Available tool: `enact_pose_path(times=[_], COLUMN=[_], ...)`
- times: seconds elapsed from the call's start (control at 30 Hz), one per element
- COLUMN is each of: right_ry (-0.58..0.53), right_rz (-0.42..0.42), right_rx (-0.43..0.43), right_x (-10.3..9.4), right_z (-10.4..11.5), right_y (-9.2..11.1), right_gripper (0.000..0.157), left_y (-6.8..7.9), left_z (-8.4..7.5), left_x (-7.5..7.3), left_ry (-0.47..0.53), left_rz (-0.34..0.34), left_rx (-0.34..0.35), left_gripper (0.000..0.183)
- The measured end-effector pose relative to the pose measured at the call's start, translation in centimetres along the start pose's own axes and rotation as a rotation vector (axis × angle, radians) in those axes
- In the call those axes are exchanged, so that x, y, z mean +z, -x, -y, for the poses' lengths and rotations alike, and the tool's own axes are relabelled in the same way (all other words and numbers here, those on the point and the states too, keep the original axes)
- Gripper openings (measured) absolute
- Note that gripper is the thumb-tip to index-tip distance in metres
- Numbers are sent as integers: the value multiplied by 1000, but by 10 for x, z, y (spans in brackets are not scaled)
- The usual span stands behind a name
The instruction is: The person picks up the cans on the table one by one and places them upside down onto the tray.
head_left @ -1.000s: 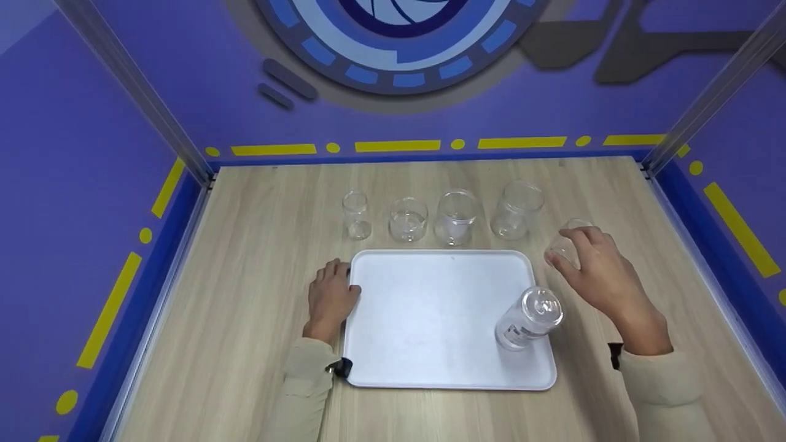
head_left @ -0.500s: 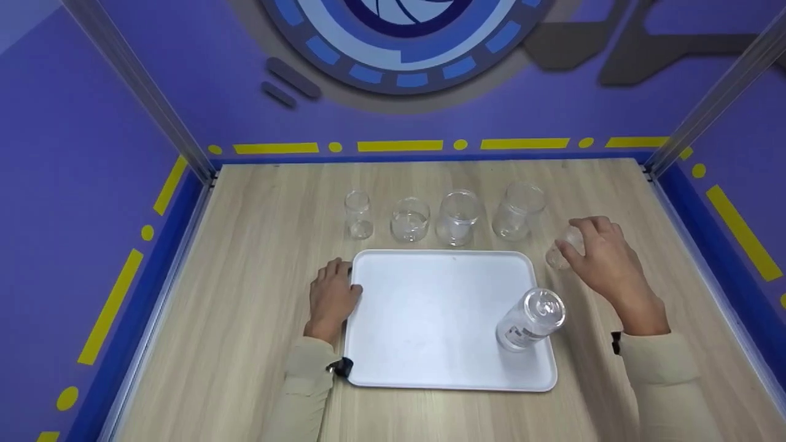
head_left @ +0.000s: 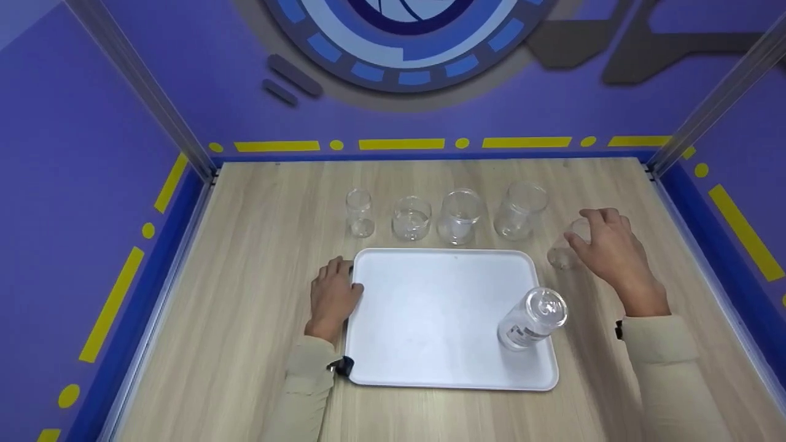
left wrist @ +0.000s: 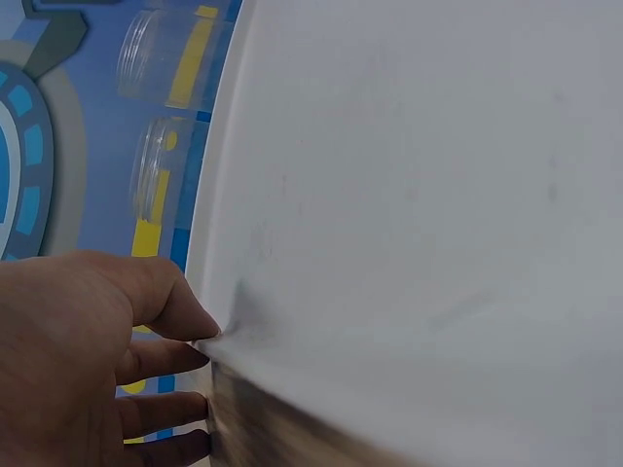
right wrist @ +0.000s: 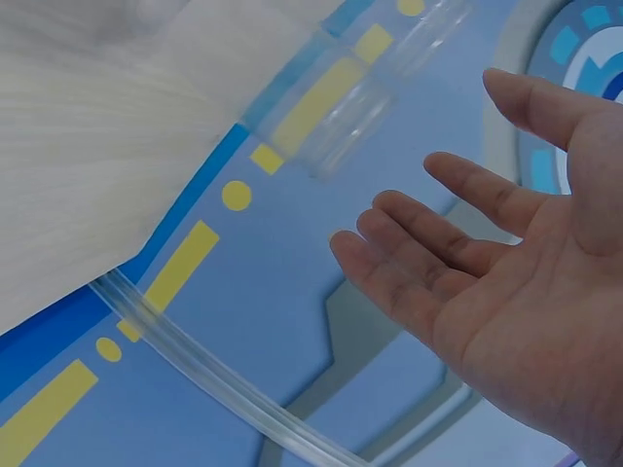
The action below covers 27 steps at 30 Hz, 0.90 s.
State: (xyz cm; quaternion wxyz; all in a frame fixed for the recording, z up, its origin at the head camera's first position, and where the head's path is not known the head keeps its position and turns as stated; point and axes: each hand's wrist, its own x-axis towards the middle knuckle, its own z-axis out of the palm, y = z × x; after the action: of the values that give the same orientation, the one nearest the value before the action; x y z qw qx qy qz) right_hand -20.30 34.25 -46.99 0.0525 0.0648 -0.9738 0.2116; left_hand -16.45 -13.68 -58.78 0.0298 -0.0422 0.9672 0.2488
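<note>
My left hand (head_left: pixel 334 299) holds the left edge of a white tray (head_left: pixel 430 319). In the left wrist view the thumb presses on the rim and the fingers (left wrist: pixel 161 362) lie along the side below it. My right hand (head_left: pixel 608 248) hovers around the upper part of a clear container (head_left: pixel 560 258) right of the tray. Its fingers (right wrist: pixel 389 282) are spread and loosely bent in the right wrist view, with nothing between them. A taller clear container with a small printed label (head_left: pixel 522 334) stands on the tray's right side.
Behind the tray several clear containers stand in a row: a narrow one (head_left: pixel 360 215), a low one (head_left: pixel 411 221), a wider one (head_left: pixel 459 218) and a tall one (head_left: pixel 521 212). Blue patterned walls (head_left: pixel 393 123) enclose the wooden table (head_left: pixel 245 245) at the back and sides.
My right hand has let go of the clear container on the right and drawn slightly back and right, leaving it on the table. The left hand keeps its place on the tray.
</note>
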Motion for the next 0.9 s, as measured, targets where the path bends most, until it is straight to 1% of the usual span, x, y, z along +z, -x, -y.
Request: enact_pose_path(times=[0.27,0.63,0.8,0.9], right_ry=[16,51,54,48], right_rz=[50,169,223,234], right_rx=[26,82,110,119], right_x=[4,7,9,10], right_z=[-9,-10,-11,-12], right_y=[-9,-22,-24,-24], right_gripper=[59,66,68,66], left_y=[1,2,2,1], left_z=[0,0,0,-1], left_x=[0,-1,-2,-2], left_ry=[-8,-14,-13,-3], left_rz=[-6,2,-1,-4], left_rx=[14,-2,1,3], left_gripper=[50,52,52,51])
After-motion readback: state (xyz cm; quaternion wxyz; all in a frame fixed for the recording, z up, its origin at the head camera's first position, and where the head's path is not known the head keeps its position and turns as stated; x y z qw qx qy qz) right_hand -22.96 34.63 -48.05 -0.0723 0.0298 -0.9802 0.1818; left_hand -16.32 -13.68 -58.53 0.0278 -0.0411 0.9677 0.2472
